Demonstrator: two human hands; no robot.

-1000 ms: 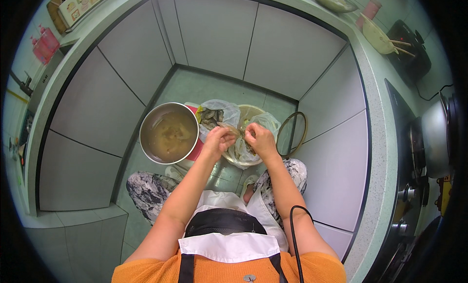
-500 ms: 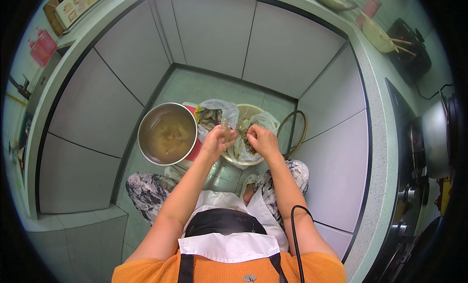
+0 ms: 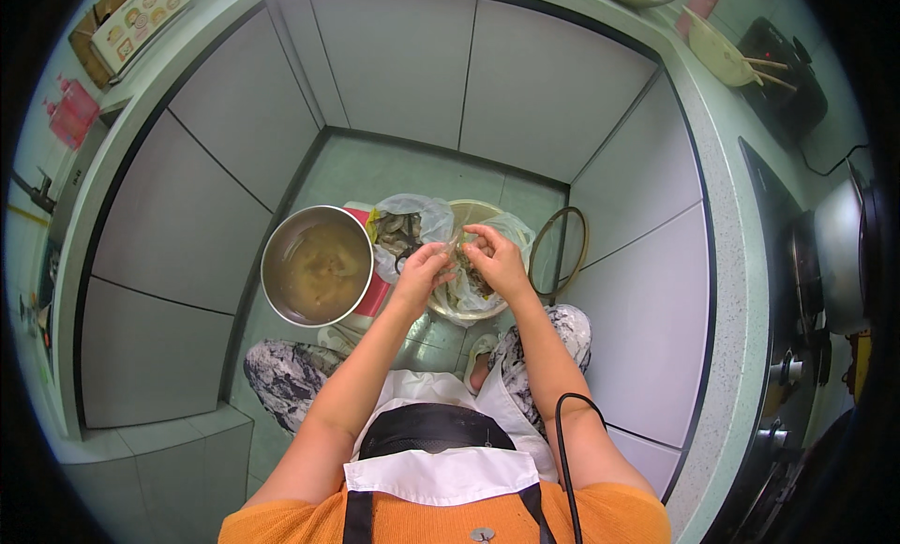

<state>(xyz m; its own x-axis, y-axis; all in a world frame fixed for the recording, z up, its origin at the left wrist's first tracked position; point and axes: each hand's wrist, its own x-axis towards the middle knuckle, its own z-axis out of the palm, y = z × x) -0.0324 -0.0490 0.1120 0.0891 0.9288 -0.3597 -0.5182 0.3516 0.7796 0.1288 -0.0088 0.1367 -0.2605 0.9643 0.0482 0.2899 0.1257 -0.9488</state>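
My left hand (image 3: pixel 422 277) is closed round a greyish, translucent shrimp (image 3: pixel 455 252), which sticks up past the fingertips. From the other side my right hand (image 3: pixel 499 263) pinches at the same shrimp, its fingertips close to the left ones. Both hands are above the near side of a pale round basin (image 3: pixel 478 209) lined with a clear plastic bag (image 3: pixel 514 227); brownish scraps lie inside it. Just left of that, a white plastic bag (image 3: pixel 422 209) stands open with several grey shrimp (image 3: pixel 397 233) in it. The fingers partly hide the held shrimp.
A steel pot (image 3: pixel 272 283) of cloudy brown water with pale pieces stands at the left, by a red object (image 3: pixel 377 296). A brown hoop (image 3: pixel 585 249) leans near the right cabinet. Counters surround the floor; a hob (image 3: pixel 764 263) is at the right.
My right hand has risen from the basin's scraps to meet the shrimp in my left hand. The shrimp now sits between both hands. My view has shifted slightly.
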